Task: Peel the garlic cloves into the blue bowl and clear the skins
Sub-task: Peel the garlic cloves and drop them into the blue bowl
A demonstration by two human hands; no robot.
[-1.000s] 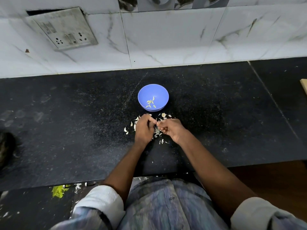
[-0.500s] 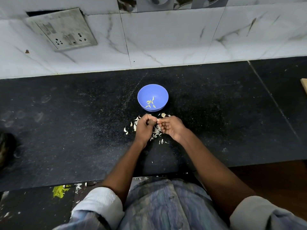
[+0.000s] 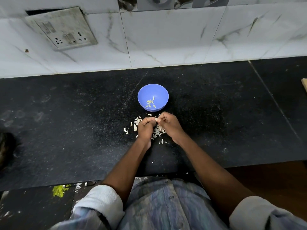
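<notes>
Both hands meet over the black desk, just in front of the blue bowl. The left hand and the right hand pinch one small garlic clove between their fingertips. Pale skins lie scattered under them. A few peeled cloves lie in the bowl.

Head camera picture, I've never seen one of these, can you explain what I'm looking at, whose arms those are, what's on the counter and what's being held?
There is no machine here. A person wears a camera on the head, so the one picture looks forward and down at their own two arms. They stand at a black counter below a tiled wall with a socket plate. On the counter sits a blue bowl with a few peeled garlic cloves in it. Just in front of it lies a scatter of pale garlic skins. The left hand and right hand meet over the skins, fingers curled, pinching one small pale garlic clove between them in a fingertip grip.
</notes>
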